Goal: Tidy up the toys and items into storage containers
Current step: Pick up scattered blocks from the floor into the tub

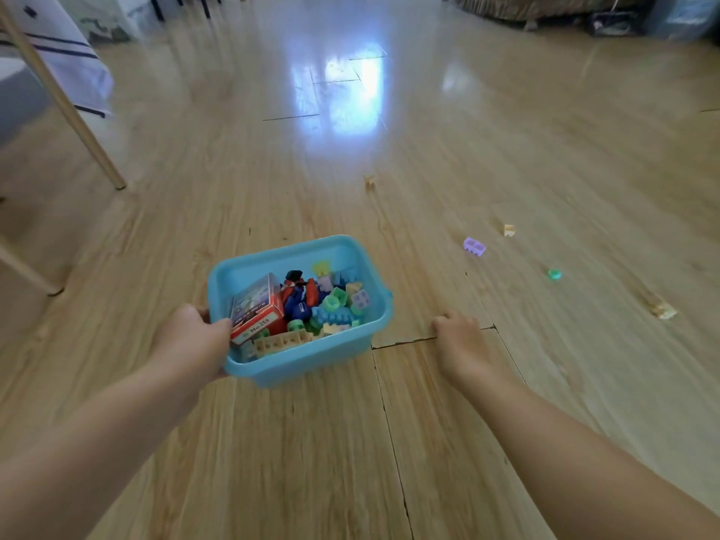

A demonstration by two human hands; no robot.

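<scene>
A light blue plastic bin (311,362) sits low over the wooden floor, filled with several coloured building blocks and a red card box (257,309). My left hand (191,341) grips the bin's left rim, thumb inside. My right hand (459,341) is to the right of the bin, fingers curled shut, with nothing visible in it. Loose on the floor to the right lie a purple block (474,246), a tan block (509,229), a green round piece (554,274), another tan block (663,310) and a small tan piece (369,182) further off.
Slanted wooden legs (78,122) of a piece of furniture stand at the left, with a white cloth (74,64) behind them. Dark furniture and boxes (607,13) line the far right wall. The floor reflects bright light in the middle.
</scene>
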